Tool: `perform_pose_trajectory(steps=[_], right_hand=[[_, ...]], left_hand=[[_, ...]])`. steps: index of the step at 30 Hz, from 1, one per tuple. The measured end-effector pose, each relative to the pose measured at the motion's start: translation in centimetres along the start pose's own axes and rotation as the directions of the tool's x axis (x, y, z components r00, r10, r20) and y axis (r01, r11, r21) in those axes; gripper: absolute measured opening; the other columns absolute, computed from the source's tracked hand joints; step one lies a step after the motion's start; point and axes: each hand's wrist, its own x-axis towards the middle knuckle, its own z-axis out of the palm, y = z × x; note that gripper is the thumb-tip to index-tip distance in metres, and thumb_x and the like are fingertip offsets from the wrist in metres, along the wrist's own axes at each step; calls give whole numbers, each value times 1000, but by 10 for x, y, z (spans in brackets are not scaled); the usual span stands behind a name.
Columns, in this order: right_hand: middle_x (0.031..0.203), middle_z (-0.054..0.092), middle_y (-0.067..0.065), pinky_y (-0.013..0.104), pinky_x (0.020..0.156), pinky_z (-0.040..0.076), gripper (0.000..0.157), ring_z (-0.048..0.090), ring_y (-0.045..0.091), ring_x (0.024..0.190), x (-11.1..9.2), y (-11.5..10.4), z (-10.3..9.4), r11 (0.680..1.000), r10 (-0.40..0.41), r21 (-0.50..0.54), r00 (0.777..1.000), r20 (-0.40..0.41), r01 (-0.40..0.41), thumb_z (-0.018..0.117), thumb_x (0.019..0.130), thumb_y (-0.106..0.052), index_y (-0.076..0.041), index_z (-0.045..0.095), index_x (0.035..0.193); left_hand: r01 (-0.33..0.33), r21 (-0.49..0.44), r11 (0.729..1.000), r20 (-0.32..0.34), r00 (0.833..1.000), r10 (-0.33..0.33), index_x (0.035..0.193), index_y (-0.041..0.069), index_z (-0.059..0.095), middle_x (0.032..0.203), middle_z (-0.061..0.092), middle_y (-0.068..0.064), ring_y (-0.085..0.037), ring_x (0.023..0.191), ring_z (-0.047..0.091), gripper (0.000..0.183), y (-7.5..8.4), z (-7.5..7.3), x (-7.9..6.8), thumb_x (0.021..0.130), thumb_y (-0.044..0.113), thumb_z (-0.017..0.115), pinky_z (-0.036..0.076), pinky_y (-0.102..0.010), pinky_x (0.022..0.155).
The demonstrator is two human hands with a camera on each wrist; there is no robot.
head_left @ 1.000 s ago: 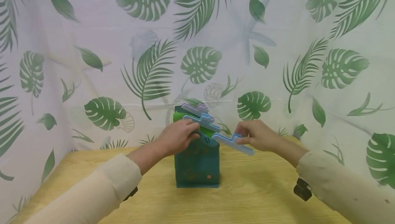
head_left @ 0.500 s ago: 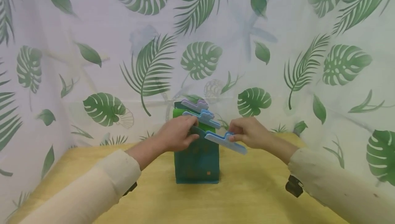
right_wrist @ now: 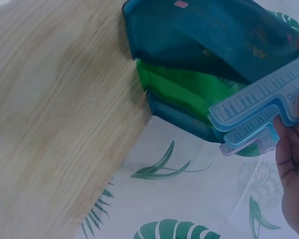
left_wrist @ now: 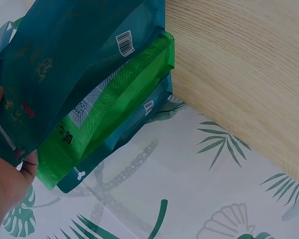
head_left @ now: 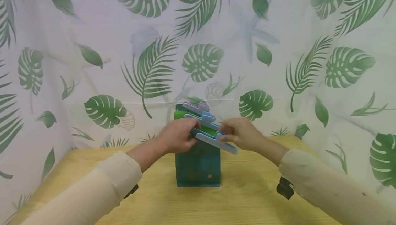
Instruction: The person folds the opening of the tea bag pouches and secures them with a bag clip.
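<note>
A dark teal pouch bag point(head_left: 198, 166) stands upright at the front of a row of three bags. My left hand point(head_left: 174, 135) pinches its top edge near the left corner, between thumb and fingers. In my right hand point(head_left: 242, 134) is a light blue bag clip point(head_left: 216, 143), pinched by its raised grip. The clip lies slantwise across the front bag's top, its left end close to my left fingers. Behind stands a green bag point(left_wrist: 99, 119) with another blue clip point(head_left: 201, 117) along its top. A purple clip point(head_left: 195, 107) is on the teal bag point(right_wrist: 184, 119) at the back.
The bags stand on a light wooden table point(head_left: 247, 197), near its back edge. A white cloth point(head_left: 229, 77) with green leaf prints hangs close behind and at both sides.
My right hand has moved left with the blue clip, bringing it across the front bag's top. My left hand keeps its pinch there, and the bag's top edge has lifted slightly.
</note>
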Motion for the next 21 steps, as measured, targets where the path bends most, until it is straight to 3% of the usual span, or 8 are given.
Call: perform_pose_trajectory(steps=[10,16,21], right_hand=[[81,74,3,30,66,55,20,69,12,70,13,-15,3,999,-53,7,997,-61,53,84,77,-16,-7,71,89],[83,73,3,30,66,54,21,67,12,71,17,-19,2,999,-45,-4,997,-60,45,83,80,-17,-6,72,95],[86,70,2,26,65,52,26,62,9,73,14,-15,1,999,-43,1,999,-27,43,81,84,-19,-4,72,103]], left_hand=[[-4,-40,999,2,1000,4,126,10,53,111,67,-5,-19,99,64,48,1,1,1,89,31,75,53,-39,90],[18,-76,997,-23,1000,-20,129,11,51,107,68,-4,-17,90,64,52,1,3,2,90,35,74,54,-37,83],[11,-63,998,-86,996,-16,125,11,55,104,68,-2,-15,86,63,49,-1,2,1,90,40,73,54,-35,77]])
